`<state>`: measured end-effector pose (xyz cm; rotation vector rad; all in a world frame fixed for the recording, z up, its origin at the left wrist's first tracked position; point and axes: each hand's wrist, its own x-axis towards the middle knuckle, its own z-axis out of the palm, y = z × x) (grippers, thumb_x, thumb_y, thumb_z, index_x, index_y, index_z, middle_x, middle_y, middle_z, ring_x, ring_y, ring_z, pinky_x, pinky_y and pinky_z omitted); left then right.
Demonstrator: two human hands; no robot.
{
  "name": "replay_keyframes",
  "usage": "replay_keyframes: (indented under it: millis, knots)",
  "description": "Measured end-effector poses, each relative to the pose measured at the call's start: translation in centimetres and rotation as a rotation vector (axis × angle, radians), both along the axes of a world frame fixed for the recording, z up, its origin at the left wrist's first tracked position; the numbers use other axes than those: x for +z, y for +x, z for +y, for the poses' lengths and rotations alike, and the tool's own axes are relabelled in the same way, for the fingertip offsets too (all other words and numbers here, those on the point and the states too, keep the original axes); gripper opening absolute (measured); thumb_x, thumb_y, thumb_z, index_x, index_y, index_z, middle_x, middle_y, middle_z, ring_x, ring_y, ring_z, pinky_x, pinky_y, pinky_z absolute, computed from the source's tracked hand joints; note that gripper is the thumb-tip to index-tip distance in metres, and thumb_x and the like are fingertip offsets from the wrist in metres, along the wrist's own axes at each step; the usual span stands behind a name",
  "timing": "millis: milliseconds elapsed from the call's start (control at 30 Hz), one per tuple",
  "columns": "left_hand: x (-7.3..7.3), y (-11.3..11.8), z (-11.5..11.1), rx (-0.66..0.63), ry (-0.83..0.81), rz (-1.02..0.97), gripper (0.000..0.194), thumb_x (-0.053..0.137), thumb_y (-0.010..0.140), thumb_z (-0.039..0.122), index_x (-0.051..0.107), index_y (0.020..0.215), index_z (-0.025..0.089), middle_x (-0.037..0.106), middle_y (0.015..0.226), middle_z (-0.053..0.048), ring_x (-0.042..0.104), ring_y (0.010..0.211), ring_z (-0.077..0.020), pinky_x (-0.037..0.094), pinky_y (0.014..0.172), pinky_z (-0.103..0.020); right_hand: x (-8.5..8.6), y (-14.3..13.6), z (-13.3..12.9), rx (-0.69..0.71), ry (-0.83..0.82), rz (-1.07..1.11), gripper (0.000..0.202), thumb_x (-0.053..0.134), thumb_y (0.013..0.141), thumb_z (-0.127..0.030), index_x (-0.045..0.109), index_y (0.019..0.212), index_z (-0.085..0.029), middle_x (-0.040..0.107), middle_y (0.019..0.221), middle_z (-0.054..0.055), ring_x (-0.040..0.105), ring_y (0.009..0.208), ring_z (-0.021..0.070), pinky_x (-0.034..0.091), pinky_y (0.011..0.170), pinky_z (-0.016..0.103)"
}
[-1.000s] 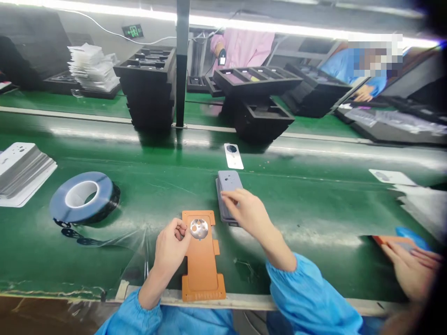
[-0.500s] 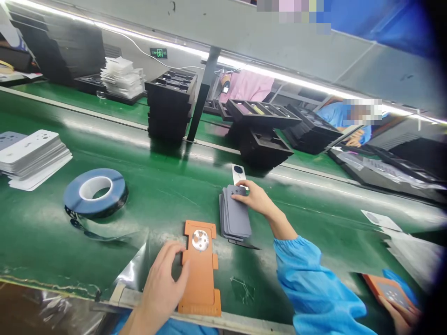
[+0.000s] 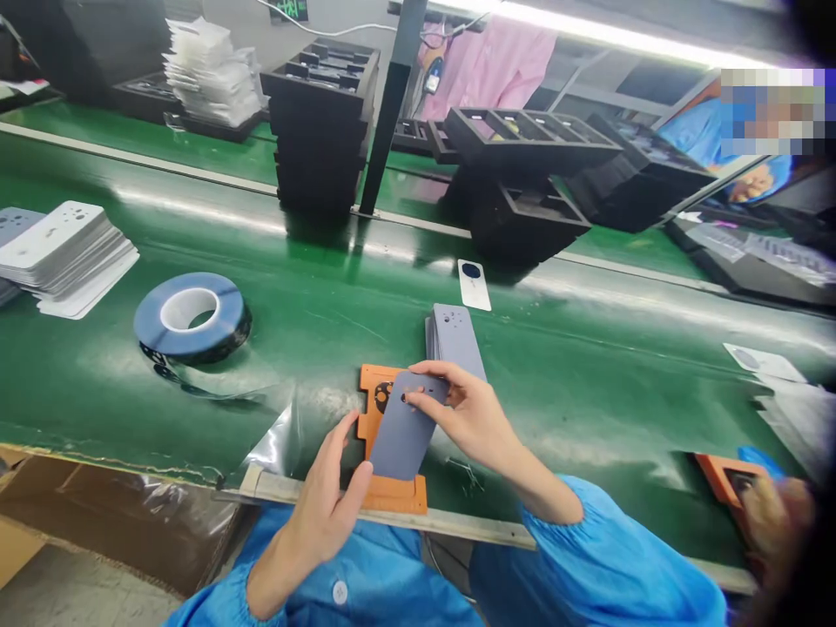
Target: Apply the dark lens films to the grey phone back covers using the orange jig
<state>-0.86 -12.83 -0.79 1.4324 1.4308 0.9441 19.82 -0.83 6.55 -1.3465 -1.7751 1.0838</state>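
A grey phone back panel (image 3: 405, 435) with camera holes is pinched at its top end by my right hand (image 3: 467, 405). It is tilted over an orange fixture plate (image 3: 395, 496), covering much of it. My left hand (image 3: 326, 496) is at the plate's left side, thumb and fingers apart. Its thumb tip lies near the panel's lower left corner; whether they touch, I cannot tell. Behind my right hand is a stack of similar grey panels (image 3: 457, 331), partly hidden. A small white card with a dark disc (image 3: 474, 283) lies beyond the stack.
A blue film roll (image 3: 150, 318) lies left, its strip trailing toward the bench edge. White panels (image 3: 71, 244) are stacked far left. Black trays (image 3: 320, 131) stand along the back. At right, another person's hand (image 3: 777, 514) is at an orange plate (image 3: 715, 470).
My right hand has lifted a grey panel off the stack and brought it left and nearer, over the orange plate. My left hand stays beside the plate. The camera view has tilted down.
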Motion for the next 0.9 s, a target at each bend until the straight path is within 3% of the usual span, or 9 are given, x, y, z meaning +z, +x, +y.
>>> replay_keyframes:
  millis: [133, 367, 533, 700, 800, 900]
  knots:
    - [-0.3, 0.3, 0.2, 0.015, -0.022, 0.065, 0.066, 0.059, 0.096, 0.036, 0.033, 0.156, 0.026, 0.045, 0.158, -0.015, 0.050, 0.141, -0.0327, 0.049, 0.110, -0.052, -1.4, -0.2, -0.7, 0.110, 0.042, -0.027, 0.027, 0.070, 0.090, -0.031, 0.069, 0.116, -0.025, 0.074, 0.114, 0.007, 0.071, 0.100, 0.0228, 0.061, 0.084, 0.036]
    - [-1.5, 0.9, 0.3, 0.020, 0.030, 0.173, 0.073, 0.065, 0.092, 0.033, 0.030, 0.155, 0.026, 0.047, 0.155, -0.015, 0.048, 0.142, -0.0332, 0.046, 0.113, -0.054, -1.5, -0.1, -0.5, 0.261, 0.224, -0.111, 0.027, 0.060, 0.096, -0.024, 0.063, 0.123, -0.024, 0.071, 0.112, 0.008, 0.069, 0.095, 0.0208, 0.059, 0.087, 0.038]
    - [-1.4, 1.0, 0.5, -0.008, 0.086, 0.204, 0.071, 0.062, 0.094, 0.028, 0.028, 0.156, 0.027, 0.044, 0.156, -0.014, 0.044, 0.145, -0.0305, 0.042, 0.118, -0.054, -3.1, -0.2, -0.1, 0.307, 0.341, -0.341, 0.043, 0.055, 0.096, -0.020, 0.055, 0.139, -0.021, 0.064, 0.128, 0.015, 0.062, 0.118, 0.0285, 0.054, 0.101, 0.049]
    - [-1.7, 1.1, 0.4, -0.005, 0.128, 0.238, 0.071, 0.061, 0.094, 0.027, 0.027, 0.157, 0.027, 0.045, 0.156, -0.014, 0.044, 0.146, -0.0304, 0.041, 0.118, -0.054, -4.9, -0.1, -1.9, 0.318, 0.410, -0.608, 0.050, 0.048, 0.101, -0.027, 0.047, 0.151, -0.021, 0.046, 0.157, 0.017, 0.042, 0.146, 0.0333, 0.035, 0.118, 0.064]
    - [-2.2, 1.1, 0.3, -0.002, 0.154, 0.235, 0.073, 0.060, 0.093, 0.024, 0.026, 0.157, 0.028, 0.045, 0.157, -0.013, 0.044, 0.146, -0.0297, 0.042, 0.118, -0.053, -5.6, -0.5, -3.9, 0.379, 0.413, -0.697, 0.055, 0.048, 0.103, -0.038, 0.043, 0.154, -0.018, 0.038, 0.163, 0.017, 0.034, 0.151, 0.0350, 0.034, 0.119, 0.063]
    - [-2.6, 1.2, 0.1, 0.004, 0.165, 0.232, 0.074, 0.060, 0.092, 0.021, 0.027, 0.157, 0.028, 0.045, 0.158, -0.012, 0.044, 0.147, -0.0294, 0.041, 0.119, -0.053, -6.2, -1.7, -5.0, 0.351, 0.427, -0.793, 0.065, 0.054, 0.100, -0.048, 0.043, 0.155, -0.016, 0.037, 0.164, 0.017, 0.031, 0.151, 0.0410, 0.035, 0.117, 0.065]
